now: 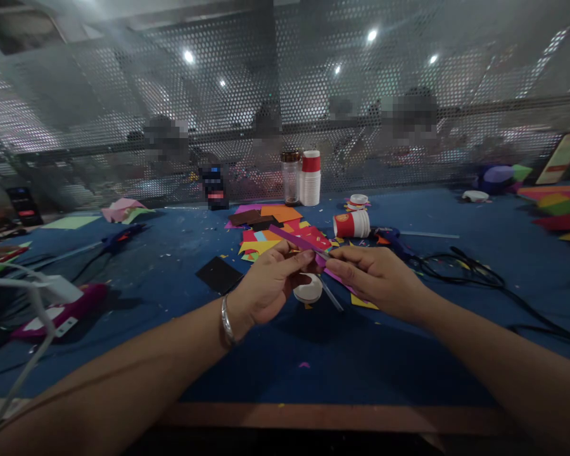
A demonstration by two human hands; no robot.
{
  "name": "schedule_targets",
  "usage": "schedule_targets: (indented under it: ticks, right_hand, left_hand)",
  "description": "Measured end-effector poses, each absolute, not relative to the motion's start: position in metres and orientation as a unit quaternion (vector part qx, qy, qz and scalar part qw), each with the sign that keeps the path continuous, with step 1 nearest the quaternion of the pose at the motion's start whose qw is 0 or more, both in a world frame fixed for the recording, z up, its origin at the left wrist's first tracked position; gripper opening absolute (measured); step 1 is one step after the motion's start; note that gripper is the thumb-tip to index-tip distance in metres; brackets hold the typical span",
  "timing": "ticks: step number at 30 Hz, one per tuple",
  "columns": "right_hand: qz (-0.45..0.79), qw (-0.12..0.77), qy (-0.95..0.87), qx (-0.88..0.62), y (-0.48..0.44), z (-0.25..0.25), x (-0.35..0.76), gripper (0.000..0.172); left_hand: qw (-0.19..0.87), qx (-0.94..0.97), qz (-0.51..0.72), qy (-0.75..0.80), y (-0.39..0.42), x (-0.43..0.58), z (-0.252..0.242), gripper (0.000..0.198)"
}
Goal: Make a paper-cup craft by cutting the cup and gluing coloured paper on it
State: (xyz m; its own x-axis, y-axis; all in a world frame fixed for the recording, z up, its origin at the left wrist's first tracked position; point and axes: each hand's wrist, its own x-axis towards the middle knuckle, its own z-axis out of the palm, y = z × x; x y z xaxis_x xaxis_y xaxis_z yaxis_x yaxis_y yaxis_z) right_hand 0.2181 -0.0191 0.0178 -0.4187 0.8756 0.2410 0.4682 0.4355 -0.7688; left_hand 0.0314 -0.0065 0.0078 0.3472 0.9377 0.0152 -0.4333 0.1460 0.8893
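A purple paper strip (292, 238) is held up in front of me above the blue table. My left hand (278, 275), with a silver bangle at the wrist, pinches the strip between thumb and fingers. At the strip's near end, my right hand (373, 272) closes its fingertips on it; a thin greyish edge shows there, too small to name. Below the hands stands a small white cup-like piece (308, 289), partly covered by the left fingers. A thin pale stick (332, 295) lies beside it, and a piece of yellow paper (363, 303) is under the right hand.
Coloured paper sheets (280, 214) are piled beyond my hands. Behind stand a glass jar (291, 180) and stacked paper cups (311, 180). A red-white cup (351, 224) lies sideways near a blue glue gun (392, 239). A black cable (475, 269) crosses right; a power strip (71, 310) lies left.
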Motion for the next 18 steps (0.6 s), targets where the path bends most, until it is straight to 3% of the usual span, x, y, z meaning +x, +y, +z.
schedule_targets:
  ticks: [6, 13, 18]
  right_hand:
    - [0.291, 0.335, -0.789, -0.425, -0.0199, 0.0202, 0.217, 0.034]
    - [0.287, 0.339, -0.789, -0.425, -0.02, 0.0198, 0.2173, 0.033]
    - [0.289, 0.34, -0.789, -0.423, -0.0201, 0.0199, 0.2177, 0.033]
  left_hand:
    - [0.705, 0.417, 0.495, 0.291, -0.0074, 0.0324, 0.0068, 0.023]
    - [0.737, 0.364, 0.486, 0.298, -0.0104, 0.0346, 0.0091, 0.007]
    - [0.744, 0.345, 0.486, 0.303, -0.0119, 0.0359, 0.0095, 0.008]
